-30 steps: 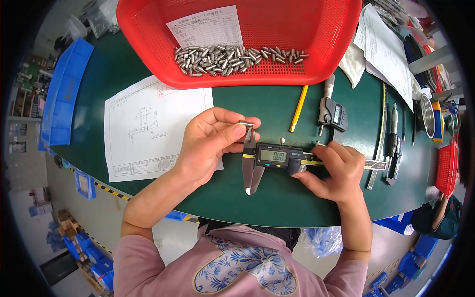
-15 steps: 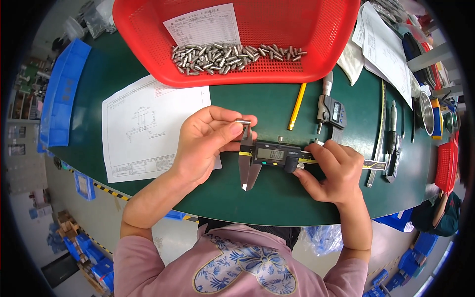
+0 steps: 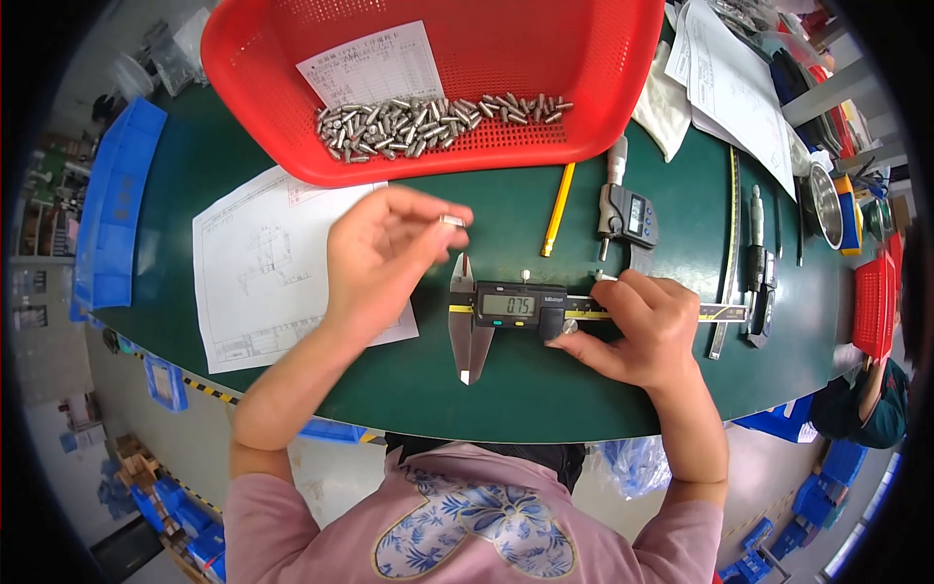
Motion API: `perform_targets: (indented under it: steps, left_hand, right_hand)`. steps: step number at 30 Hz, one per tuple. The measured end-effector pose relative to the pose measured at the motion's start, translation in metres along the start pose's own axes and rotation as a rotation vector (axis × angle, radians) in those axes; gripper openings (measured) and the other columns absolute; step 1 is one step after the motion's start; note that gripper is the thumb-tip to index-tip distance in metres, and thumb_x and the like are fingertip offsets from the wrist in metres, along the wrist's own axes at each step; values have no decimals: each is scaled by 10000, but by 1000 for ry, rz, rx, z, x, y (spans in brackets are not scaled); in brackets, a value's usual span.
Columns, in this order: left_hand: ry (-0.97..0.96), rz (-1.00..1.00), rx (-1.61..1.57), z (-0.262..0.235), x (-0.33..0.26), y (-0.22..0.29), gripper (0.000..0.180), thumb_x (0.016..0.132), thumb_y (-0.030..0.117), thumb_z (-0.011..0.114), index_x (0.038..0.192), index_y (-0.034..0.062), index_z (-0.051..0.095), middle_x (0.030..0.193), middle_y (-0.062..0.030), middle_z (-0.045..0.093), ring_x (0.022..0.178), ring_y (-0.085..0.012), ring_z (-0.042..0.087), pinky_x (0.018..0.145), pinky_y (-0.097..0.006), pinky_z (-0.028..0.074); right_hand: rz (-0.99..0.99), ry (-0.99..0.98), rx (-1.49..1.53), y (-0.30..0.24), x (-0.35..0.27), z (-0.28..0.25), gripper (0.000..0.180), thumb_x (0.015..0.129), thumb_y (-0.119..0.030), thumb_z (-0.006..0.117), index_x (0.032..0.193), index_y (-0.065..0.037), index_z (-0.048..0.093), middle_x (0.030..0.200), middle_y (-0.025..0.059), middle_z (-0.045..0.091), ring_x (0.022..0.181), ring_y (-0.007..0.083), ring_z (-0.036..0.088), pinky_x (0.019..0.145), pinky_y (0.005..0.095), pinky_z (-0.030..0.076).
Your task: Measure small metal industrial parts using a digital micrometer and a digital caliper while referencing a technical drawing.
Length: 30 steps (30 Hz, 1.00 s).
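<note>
Between thumb and fingers, my left hand (image 3: pixel 384 258) pinches a small metal pin (image 3: pixel 452 222), just above and left of the caliper's upper jaws, apart from them. My right hand (image 3: pixel 642 326) is closed on the beam and slider of a digital caliper (image 3: pixel 520 305), which lies level across the middle of the view with its long jaws pointing toward me. Its jaws look almost closed, with nothing between them. Beyond my left hand, several similar metal pins (image 3: pixel 399 127) lie heaped in a red plastic basket (image 3: pixel 331 173) with a paper slip.
A technical drawing (image 3: pixel 233 292) lies under my left forearm. A yellow pencil (image 3: pixel 557 209), a digital micrometer (image 3: pixel 628 209), a steel ruler (image 3: pixel 728 253) and another micrometer (image 3: pixel 759 263) lie to the right. Papers (image 3: pixel 739 97) sit far right; a blue bin (image 3: pixel 117 204) stands left.
My left hand has drawn the pin away from the caliper's upper jaws, up and to the left. The caliper and my right hand appear slightly farther left in view.
</note>
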State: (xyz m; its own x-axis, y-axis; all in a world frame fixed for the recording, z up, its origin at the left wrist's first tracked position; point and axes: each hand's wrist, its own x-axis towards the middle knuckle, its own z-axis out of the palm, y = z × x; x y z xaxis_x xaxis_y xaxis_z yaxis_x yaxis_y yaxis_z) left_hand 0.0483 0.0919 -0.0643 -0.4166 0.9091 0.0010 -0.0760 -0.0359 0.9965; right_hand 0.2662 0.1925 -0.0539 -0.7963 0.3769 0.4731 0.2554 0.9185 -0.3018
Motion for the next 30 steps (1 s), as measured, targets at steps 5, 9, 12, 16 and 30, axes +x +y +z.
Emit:
perform_targets:
  steps: [5, 9, 12, 16, 30]
  left_hand:
    - [89, 646, 1161, -5, 64, 5, 100, 712, 17, 582, 812, 24, 571, 820, -80, 592, 752, -229, 568, 665, -314, 454]
    - [-40, 823, 1183, 14, 94, 2, 122, 659, 8, 587, 777, 39, 587, 816, -62, 562, 810, -247, 525, 688, -341, 427]
    - [-131, 889, 1193, 27, 106, -3, 97, 655, 7, 587, 745, 41, 593, 838, -47, 551, 833, -227, 512, 700, -333, 416]
    - [-168, 909, 1273, 32, 115, -7, 76, 654, 9, 588, 726, 30, 575, 843, -58, 547, 837, -240, 508, 702, -342, 410]
    - [-164, -376, -234, -6, -1, 10, 196, 848, 99, 485, 1020, 10, 517, 888, -62, 559, 827, -128, 546, 700, -251, 448]
  right_hand:
    - [25, 45, -30, 1, -3, 1, 398, 566, -441, 695, 598, -96, 498, 493, 6, 383, 374, 165, 428, 339, 280, 305]
    - [28, 57, -27, -1, -3, 0, 391, 562, -433, 697, 594, -98, 498, 493, 1, 379, 373, 162, 431, 338, 274, 306]
    - [34, 51, -16, -2, -3, -2, 383, 559, -429, 697, 592, -102, 500, 497, 0, 385, 375, 163, 436, 339, 272, 313]
    - [44, 61, -12, -2, -4, -2, 376, 556, -424, 698, 591, -106, 501, 502, 1, 393, 377, 165, 442, 339, 274, 320]
    - [63, 5, 16, 0, -4, -2, 396, 529, -370, 746, 638, -49, 541, 515, 39, 466, 401, 193, 469, 366, 276, 342]
